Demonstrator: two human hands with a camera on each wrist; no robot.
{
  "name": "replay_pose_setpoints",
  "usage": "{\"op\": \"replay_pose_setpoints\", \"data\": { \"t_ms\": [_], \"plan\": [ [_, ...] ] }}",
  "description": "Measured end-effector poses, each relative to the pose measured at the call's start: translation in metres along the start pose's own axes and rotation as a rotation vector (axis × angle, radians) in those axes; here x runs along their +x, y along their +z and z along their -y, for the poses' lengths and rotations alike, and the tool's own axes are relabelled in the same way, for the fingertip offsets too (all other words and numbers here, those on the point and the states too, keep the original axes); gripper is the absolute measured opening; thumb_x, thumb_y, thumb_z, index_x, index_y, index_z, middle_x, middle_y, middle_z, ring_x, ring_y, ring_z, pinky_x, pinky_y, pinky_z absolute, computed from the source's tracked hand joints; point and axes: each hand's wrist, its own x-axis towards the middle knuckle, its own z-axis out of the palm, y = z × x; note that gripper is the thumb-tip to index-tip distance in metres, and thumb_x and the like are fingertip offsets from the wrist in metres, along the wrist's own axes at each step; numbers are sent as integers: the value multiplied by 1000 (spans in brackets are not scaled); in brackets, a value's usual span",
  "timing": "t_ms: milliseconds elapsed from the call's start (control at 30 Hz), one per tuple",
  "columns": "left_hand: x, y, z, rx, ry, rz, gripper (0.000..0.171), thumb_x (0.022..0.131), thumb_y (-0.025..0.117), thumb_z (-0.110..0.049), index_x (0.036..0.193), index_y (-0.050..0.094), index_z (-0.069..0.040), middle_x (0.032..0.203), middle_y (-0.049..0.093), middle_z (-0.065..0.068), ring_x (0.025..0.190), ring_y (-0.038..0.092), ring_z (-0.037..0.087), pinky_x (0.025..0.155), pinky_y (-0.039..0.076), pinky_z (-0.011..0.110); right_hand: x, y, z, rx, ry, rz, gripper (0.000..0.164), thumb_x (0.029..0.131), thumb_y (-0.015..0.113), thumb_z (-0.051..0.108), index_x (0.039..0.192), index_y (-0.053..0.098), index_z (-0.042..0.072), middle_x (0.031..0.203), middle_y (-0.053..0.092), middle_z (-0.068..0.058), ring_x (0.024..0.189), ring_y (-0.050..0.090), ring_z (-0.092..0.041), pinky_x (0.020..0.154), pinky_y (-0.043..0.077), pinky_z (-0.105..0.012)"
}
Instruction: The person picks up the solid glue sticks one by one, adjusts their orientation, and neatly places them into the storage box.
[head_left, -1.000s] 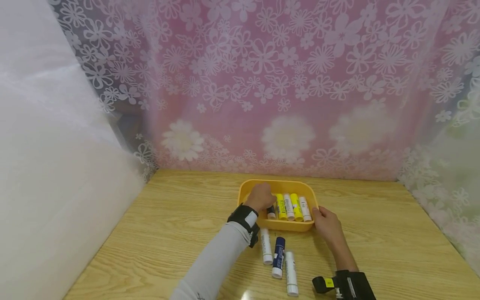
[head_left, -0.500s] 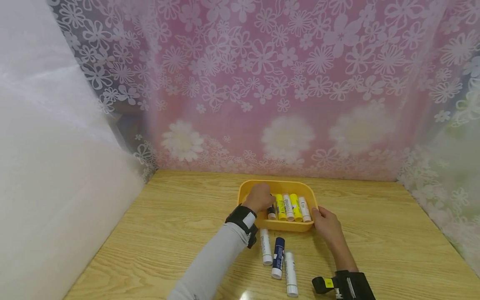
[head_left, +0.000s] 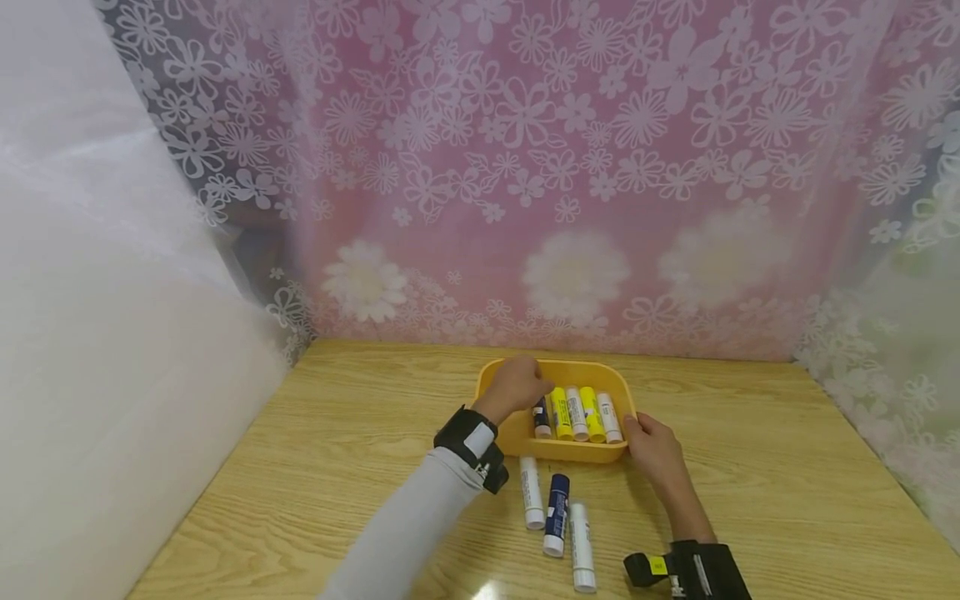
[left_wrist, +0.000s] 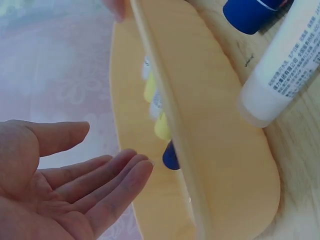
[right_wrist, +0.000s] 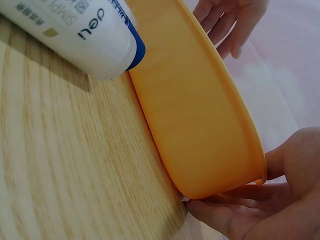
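Observation:
A yellow plastic basket (head_left: 570,451) stands on the table with several glue sticks lying side by side in it: a dark blue one (head_left: 542,418) at the left, then yellow and white ones in turn. My left hand (head_left: 516,388) is over the basket's left part. In the left wrist view its fingers (left_wrist: 120,192) are extended and hold nothing, close to the blue stick's end (left_wrist: 171,156). My right hand (head_left: 657,450) grips the basket's right front corner, thumb at the rim and fingers beneath, as the right wrist view shows.
In front of the basket, a white glue stick (head_left: 532,493), a dark blue one (head_left: 557,515) and another white one (head_left: 582,547) lie on the wooden table (head_left: 360,417). Behind the table hangs a pink floral curtain (head_left: 465,250); a white sheet (head_left: 127,333) borders the left side.
My left hand has risen slightly and drawn back to the left from the dark blue glue stick, so more of that stick shows. My right hand and the basket have stayed put.

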Motion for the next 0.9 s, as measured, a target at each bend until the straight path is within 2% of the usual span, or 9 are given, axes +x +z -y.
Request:
{"op": "replay_pose_setpoints", "data": {
  "t_ms": [233, 433, 533, 667, 767, 900],
  "plan": [
    [-10, -8, 3, 3, 49, 30, 31, 92, 63, -31, 106, 68, -4, 86, 64, 2, 66, 58, 14, 55, 49, 24, 0, 0, -1, 8, -16, -5, 62, 102, 29, 40, 146, 31, -3, 145, 35, -28, 135, 30, -43, 107, 29, -57],
    [-27, -9, 1, 44, 165, 43, 28, 90, 66, -30, 104, 71, -6, 92, 68, 2, 68, 58, 10, 58, 49, 23, 1, 1, -2, -4, -19, -13, 61, 102, 29, 39, 145, 31, -4, 145, 35, -28, 134, 30, -44, 107, 29, -57],
    [-34, -9, 0, 44, 200, 66, 26, 90, 67, -28, 102, 71, -6, 90, 68, 2, 67, 58, 10, 58, 48, 22, 1, 1, -2, 3, -18, -12, 61, 102, 29, 39, 146, 31, -4, 145, 35, -28, 134, 31, -43, 106, 31, -57],
    [-41, -8, -2, 37, 208, 99, 25, 89, 67, -28, 101, 71, -6, 83, 65, -1, 65, 56, 11, 56, 47, 22, 1, 2, -3, 18, -22, -11, 60, 102, 30, 39, 146, 31, -3, 144, 36, -28, 133, 33, -42, 106, 32, -56],
    [-46, -6, -2, 40, 210, 122, 21, 89, 68, -27, 94, 71, -7, 76, 62, -3, 62, 54, 12, 53, 45, 22, 1, 2, -3, 23, -28, -11, 60, 102, 30, 39, 145, 32, -3, 144, 37, -27, 132, 35, -42, 105, 34, -56],
    [-52, -3, -3, 95, 219, 158, 17, 88, 69, -28, 85, 70, -11, 74, 58, -4, 63, 51, 11, 52, 41, 22, 2, 1, -4, 27, -32, -14, 59, 102, 30, 38, 145, 33, -3, 143, 38, -27, 131, 37, -41, 104, 36, -55]
  ]
}}
